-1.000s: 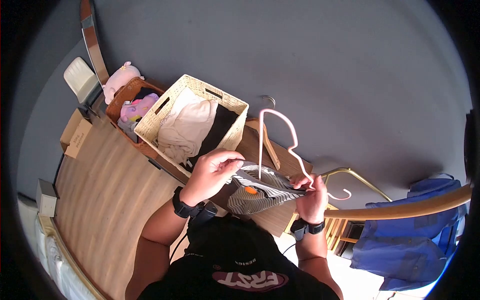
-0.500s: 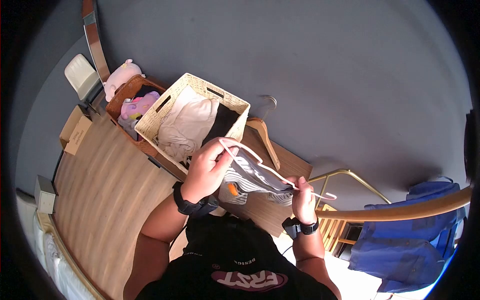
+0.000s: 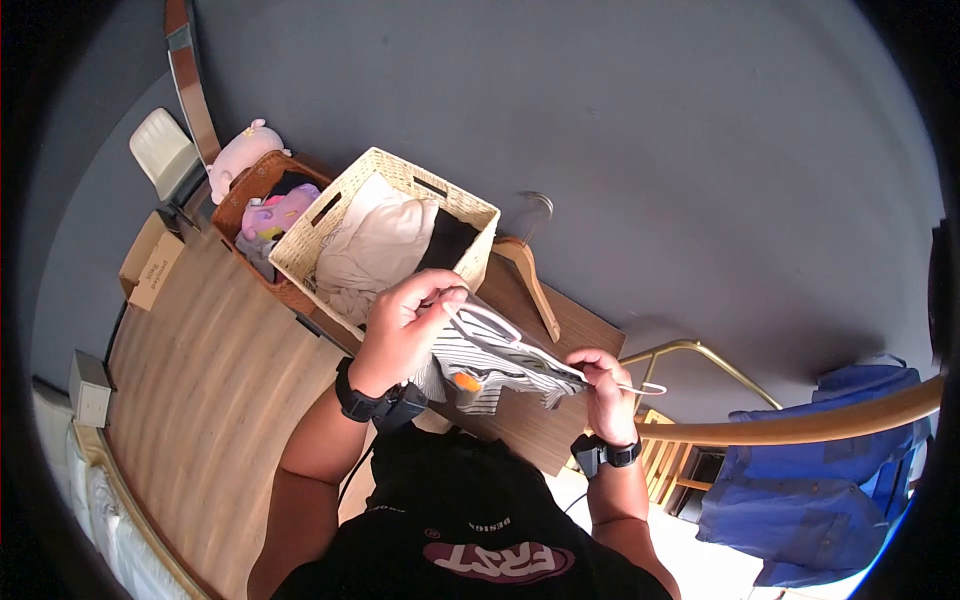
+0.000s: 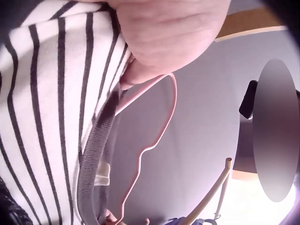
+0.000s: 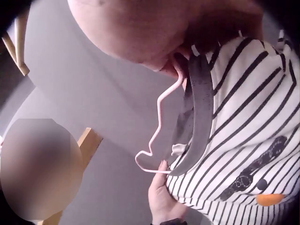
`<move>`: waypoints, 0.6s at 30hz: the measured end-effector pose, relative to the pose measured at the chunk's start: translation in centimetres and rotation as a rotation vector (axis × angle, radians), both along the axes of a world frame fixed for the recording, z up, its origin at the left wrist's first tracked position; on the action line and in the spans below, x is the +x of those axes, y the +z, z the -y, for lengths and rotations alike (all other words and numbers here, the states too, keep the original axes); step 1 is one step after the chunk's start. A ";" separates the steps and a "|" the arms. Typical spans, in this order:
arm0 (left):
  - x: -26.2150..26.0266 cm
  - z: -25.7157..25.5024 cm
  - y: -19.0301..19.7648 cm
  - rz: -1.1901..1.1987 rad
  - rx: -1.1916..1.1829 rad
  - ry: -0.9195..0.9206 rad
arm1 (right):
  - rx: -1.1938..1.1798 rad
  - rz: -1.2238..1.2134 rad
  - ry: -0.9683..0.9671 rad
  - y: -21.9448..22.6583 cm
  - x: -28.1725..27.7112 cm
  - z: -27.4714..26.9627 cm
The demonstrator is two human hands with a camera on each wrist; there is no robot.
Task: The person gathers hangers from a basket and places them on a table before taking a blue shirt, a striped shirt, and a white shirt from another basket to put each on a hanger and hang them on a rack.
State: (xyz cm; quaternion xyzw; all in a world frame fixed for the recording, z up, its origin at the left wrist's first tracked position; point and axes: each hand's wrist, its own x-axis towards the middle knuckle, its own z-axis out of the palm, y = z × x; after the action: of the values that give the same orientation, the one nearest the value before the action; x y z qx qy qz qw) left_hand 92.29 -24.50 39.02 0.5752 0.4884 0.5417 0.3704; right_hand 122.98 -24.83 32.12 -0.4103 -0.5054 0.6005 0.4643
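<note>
A black-and-white striped shirt (image 3: pixel 500 372) with a grey neckband (image 5: pixel 202 112) and an orange patch (image 5: pixel 270 200) is stretched between both hands. My left hand (image 3: pixel 400 335) pinches the neckband at one side. My right hand (image 3: pixel 608 400) grips a thin pink clothes hanger (image 4: pixel 174 101) near its hook, together with the other side of the neckband. The hanger's shoulder bends outside the neckband in both wrist views, and its bar runs in at the neck opening beside the left fingertips. Its hook (image 3: pixel 655 388) sticks out past the right hand.
A cream woven basket (image 3: pixel 480 235) of clothes stands beyond the left hand, beside a brown basket (image 3: pixel 228 210) with plush toys. A wooden hanger (image 3: pixel 535 290) lies on the brown tabletop (image 3: pixel 580 320). Blue garments (image 3: pixel 810 500) hang by a wooden rail (image 3: pixel 800 428) at right.
The hanger was upright above the shirt; it has swung down leftward to the left hand and partly into the neck opening. The left hand has shifted slightly left and away from my body.
</note>
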 end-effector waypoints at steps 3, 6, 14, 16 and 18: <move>-0.4 0.0 -0.6 0.073 -0.042 -0.001 | -0.031 0.092 0.000 0.0 0.2 0.0; -0.8 0.2 -0.7 0.139 -0.090 0.004 | -0.041 0.205 -0.052 -0.8 1.1 0.0; 0.0 0.1 -1.1 0.153 -0.142 -0.137 | 0.170 0.275 -0.126 -0.3 0.1 -0.2; 0.6 0.1 -1.2 0.106 -0.138 -0.184 | 0.043 -0.027 -0.184 -0.2 -0.7 -0.5; 1.1 0.0 -1.4 0.105 -0.178 -0.199 | -0.138 -0.295 -0.264 0.0 -1.1 -0.6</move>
State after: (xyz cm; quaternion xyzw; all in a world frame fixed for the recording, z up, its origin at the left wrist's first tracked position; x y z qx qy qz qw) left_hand 93.37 -24.50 37.59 0.5565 0.4551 0.4860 0.4971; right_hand 121.83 -24.19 32.10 -0.4112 -0.3314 0.6214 0.5787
